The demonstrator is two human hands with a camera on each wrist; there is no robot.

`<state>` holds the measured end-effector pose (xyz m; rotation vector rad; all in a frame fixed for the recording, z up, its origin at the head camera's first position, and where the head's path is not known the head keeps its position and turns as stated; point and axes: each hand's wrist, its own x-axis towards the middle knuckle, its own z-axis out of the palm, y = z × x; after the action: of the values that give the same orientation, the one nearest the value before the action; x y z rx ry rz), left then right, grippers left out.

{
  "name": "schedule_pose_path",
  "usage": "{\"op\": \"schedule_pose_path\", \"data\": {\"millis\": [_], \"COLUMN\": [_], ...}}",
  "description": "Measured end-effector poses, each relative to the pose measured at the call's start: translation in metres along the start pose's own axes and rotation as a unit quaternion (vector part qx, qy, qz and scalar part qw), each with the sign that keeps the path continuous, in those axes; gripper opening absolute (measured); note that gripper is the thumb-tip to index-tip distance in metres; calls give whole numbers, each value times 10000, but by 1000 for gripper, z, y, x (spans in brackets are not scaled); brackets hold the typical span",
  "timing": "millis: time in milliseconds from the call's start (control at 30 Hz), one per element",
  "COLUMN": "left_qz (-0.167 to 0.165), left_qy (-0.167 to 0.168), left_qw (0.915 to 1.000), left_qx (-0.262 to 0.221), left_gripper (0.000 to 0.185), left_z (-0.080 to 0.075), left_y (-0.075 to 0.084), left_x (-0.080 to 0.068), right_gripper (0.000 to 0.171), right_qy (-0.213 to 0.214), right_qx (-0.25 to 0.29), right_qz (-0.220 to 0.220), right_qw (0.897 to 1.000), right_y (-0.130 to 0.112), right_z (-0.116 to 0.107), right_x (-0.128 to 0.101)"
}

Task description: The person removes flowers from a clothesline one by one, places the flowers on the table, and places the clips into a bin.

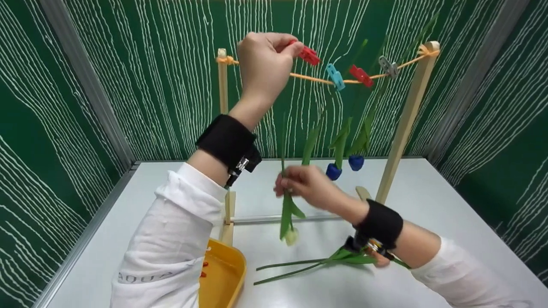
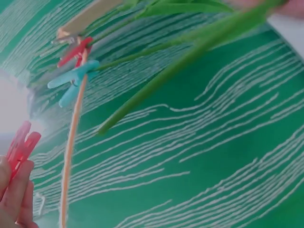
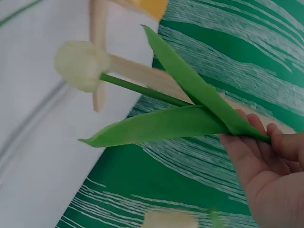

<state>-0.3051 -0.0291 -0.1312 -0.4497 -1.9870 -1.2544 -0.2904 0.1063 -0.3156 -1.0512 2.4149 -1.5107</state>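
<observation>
Sleeve lettering reading "AQUA", I am noting. Left hand pinching red peg at orange line. Right hand gripping white tulip, bloom hanging down. Blue tulips dangling behind; yellow tray lying below; green stems lying on table.

Bright, even light; soft shadows; blurred wrist views, wide-angle edge distortion.
</observation>
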Motion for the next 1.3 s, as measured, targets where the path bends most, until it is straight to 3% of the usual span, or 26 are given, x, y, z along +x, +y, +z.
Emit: {"op": "schedule_pose_path", "data": {"millis": [67, 200, 333, 400, 500, 567, 667, 733, 800, 933, 1000, 1100, 1233, 1300], "left_qz": [159, 661, 1745, 2524, 3694, 4157, 4481, 4443, 4191, 3205, 2646, 1847, 1217, 1081], "left_qy": [-1, -113, -284, -280, -50, -82, -360, -679, -1034, -1806, -2205, -2876, -3599, -3756], "left_qw": [9998, 9941, 9736, 9547, 9101, 8842, 8507, 8357, 8290, 8342, 8353, 8249, 7914, 7833], "left_qx": [111, 852, 1443, 1555, 1876, 2128, 2723, 3156, 3557, 4108, 4285, 4501, 4788, 4835], "left_gripper": [10, 10, 13, 12, 14, 13, 10, 12, 13, 19, 22, 23, 17, 12], "left_z": [-6, -21, -38, -44, -53, -60, -74, -84, -95, -114, -121, -129, -132, -130], "left_y": [3, 7, 2, -4, -17, -24, -38, -51, -64, -95, -111, -135, -167, -181], "left_x": [-1, -12, -34, -49, -80, -107, -155, -186, -215, -254, -264, -272, -281, -288], "right_gripper": [14, 15, 17, 18, 17, 17, 18, 17, 16, 15, 15, 13, 10, 10], "right_qy": [-289, -637, -746, -702, -593, -501, -445, -438, -484, -496, -413, -214, -165, -207], "right_qx": [-374, -1217, -2034, -2488, -3043, -3243, -3257, -3175, -3119, -3213, -3393, -3759, -3998, -4029], "right_qz": [-81, -374, -758, -981, -1157, -1183, -1015, -845, -660, -524, -739, -1166, -1510, -1642], "right_qw": [9989, 9898, 9733, 9610, 9437, 9372, 9390, 9435, 9466, 9442, 9369, 9191, 9039, 9002], "right_y": [3, 4, 3, 5, 9, 14, 25, 36, 49, 74, 86, 102, 118, 124], "right_z": [5, 10, 11, 11, 11, 11, 10, 10, 11, 17, 21, 28, 40, 45], "right_x": [-15, -46, -71, -81, -93, -100, -110, -115, -119, -123, -123, -123, -123, -123]}}
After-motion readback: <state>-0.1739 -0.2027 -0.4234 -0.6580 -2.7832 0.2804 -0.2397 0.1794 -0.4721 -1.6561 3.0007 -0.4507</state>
